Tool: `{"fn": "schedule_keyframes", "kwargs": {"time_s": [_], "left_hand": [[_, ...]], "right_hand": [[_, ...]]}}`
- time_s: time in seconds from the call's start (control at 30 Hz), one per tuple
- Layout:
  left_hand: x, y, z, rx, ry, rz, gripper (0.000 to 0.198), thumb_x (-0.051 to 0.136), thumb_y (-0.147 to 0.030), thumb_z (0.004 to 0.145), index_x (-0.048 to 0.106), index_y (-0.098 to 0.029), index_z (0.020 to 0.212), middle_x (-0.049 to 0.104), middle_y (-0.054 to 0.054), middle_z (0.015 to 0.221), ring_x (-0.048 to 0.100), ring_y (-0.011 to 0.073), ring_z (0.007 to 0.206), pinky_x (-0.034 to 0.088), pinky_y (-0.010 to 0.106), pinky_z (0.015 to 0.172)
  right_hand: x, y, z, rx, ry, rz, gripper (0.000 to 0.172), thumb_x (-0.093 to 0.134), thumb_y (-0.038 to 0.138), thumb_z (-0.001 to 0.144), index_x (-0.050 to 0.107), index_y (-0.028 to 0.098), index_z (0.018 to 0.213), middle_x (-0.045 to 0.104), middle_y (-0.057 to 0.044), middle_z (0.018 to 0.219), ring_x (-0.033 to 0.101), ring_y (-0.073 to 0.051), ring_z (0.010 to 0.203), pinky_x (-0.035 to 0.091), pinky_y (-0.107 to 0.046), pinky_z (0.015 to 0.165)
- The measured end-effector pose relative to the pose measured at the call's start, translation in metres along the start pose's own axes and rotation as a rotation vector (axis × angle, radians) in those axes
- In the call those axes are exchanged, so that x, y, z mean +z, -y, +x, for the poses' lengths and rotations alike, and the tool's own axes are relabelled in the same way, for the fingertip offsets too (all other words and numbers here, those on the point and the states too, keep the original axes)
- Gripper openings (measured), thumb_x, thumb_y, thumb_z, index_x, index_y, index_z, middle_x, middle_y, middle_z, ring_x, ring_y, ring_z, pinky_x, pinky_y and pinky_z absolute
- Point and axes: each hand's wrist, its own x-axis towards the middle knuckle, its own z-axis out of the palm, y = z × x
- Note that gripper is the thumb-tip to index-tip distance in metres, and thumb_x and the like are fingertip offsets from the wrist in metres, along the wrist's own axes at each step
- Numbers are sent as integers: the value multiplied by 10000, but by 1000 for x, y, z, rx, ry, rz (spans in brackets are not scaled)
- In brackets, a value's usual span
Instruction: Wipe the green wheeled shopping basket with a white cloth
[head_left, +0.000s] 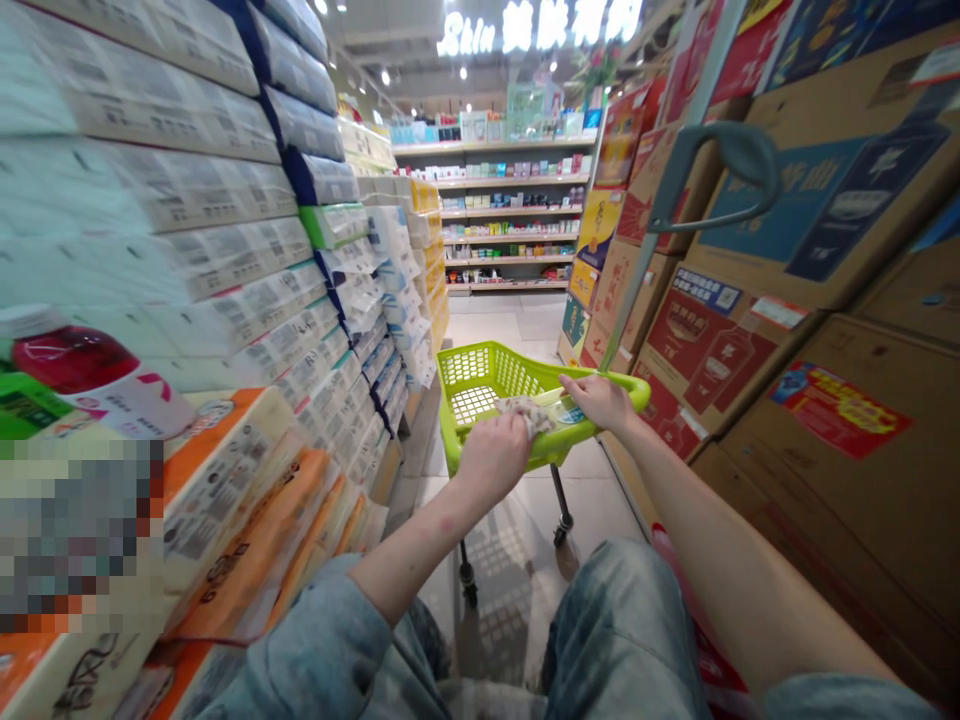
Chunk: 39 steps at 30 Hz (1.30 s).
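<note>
A small lime-green shopping cart [469,365] with a perforated basket stands in front of me on dark legs with casters. My left hand [495,452] is closed at the near left part of its rim, around a crumpled, pale mottled cloth [529,412] that lies against the handle. With its fingers curled over the near right part of the rim, my right hand [600,400] grips the cart. Between the two hands a label [570,412] shows on the handle. The basket floor looks bare where I can see it.
Stacked tissue packs [217,190] form a wall on the left, with a red-drink bottle [82,365] on nearer orange packs [247,540]. Cardboard cartons [720,340] line the right, where a grey handle on a pole [712,180] leans. Shelves [510,215] stand beyond the tiled aisle.
</note>
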Motion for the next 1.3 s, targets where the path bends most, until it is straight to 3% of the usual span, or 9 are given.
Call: {"fn": "schedule_keyframes", "kwargs": {"time_s": [0.1,0.3,0.43,0.5,0.7,0.87,1.0,1.1,1.3], "left_hand": [[0,11,-8,59,-44,24,352,289,-358,925,532,-119,1015,585,129,922,555,226,886,416,339,769],[-1,40,-36,117,-129,50,249,365,-277,896,531,-156,1035,578,107,947,525,226,925,393,376,830],[-5,59,-39,105,-125,3,315,304,-331,921,555,-152,987,597,107,963,533,212,938,391,354,857],[-9,64,-32,90,-66,-27,418,233,-389,936,577,-150,938,617,104,931,554,201,908,400,328,837],[-13,64,6,-42,262,-69,721,65,-572,889,637,-143,790,661,127,833,614,222,832,420,295,738],[-3,61,35,-65,422,-113,757,73,-609,866,667,-140,844,674,138,931,619,250,881,424,315,754],[1,62,42,-20,487,-190,755,88,-613,862,678,-145,921,670,125,1010,613,246,914,422,302,750],[1,60,37,-19,422,-161,756,102,-612,861,689,-134,883,684,121,945,621,238,872,416,284,695],[2,53,18,39,175,-78,725,106,-567,887,656,-146,673,654,91,666,600,189,638,340,258,550]], "right_hand": [[0,1,4,9,5,-12,580,265,578,870,737,241,859,704,-68,894,630,-232,835,421,-291,676],[1,4,6,27,6,-18,601,264,594,863,740,228,843,707,-72,866,631,-227,825,420,-281,662],[2,4,7,24,-9,-6,609,249,587,867,738,224,865,708,-76,878,630,-225,830,413,-279,660],[2,4,8,27,-3,1,607,245,587,867,736,229,877,707,-77,891,630,-230,837,410,-283,657],[3,2,15,23,11,-6,585,265,586,862,732,234,883,706,-67,877,627,-220,823,403,-275,654],[1,-4,20,25,32,-41,560,286,571,852,728,227,866,702,-65,873,618,-215,806,382,-273,625],[1,-8,21,31,35,-42,555,291,570,844,726,226,863,696,-66,899,613,-222,811,378,-281,621],[0,-10,22,30,46,-28,553,297,566,843,725,216,834,695,-66,884,611,-217,802,384,-278,632],[1,-12,24,29,51,-20,533,325,561,842,719,207,786,694,-62,850,611,-208,782,381,-262,617]]}}
